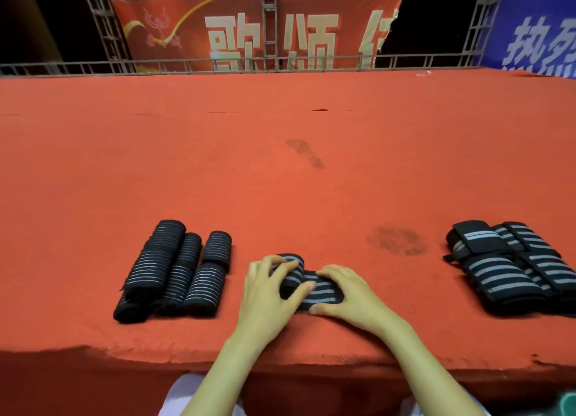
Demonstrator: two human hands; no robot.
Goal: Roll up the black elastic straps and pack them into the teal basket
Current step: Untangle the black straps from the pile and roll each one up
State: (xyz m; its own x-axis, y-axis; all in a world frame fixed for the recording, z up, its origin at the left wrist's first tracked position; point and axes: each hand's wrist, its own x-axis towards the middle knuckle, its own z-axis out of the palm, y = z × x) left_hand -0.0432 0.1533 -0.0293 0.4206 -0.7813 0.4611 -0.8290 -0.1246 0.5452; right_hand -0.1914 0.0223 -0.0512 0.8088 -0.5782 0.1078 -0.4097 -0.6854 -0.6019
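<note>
A black elastic strap with grey stripes (307, 286) lies near the front edge of the red surface, partly rolled. My left hand (271, 291) grips its left side, fingers curled over the roll. My right hand (346, 294) grips the right side with thumb and fingers around the strap. Several rolled straps (177, 269) lie in rows to the left. A pile of flat, unrolled straps (514, 266) sits at the right. A teal corner (565, 404), perhaps the basket, shows at the bottom right.
The red felt-covered surface (280, 166) stretches far back, with dark stains at the middle and right. Its front edge runs just below my wrists. Metal trusses and red and blue banners stand behind.
</note>
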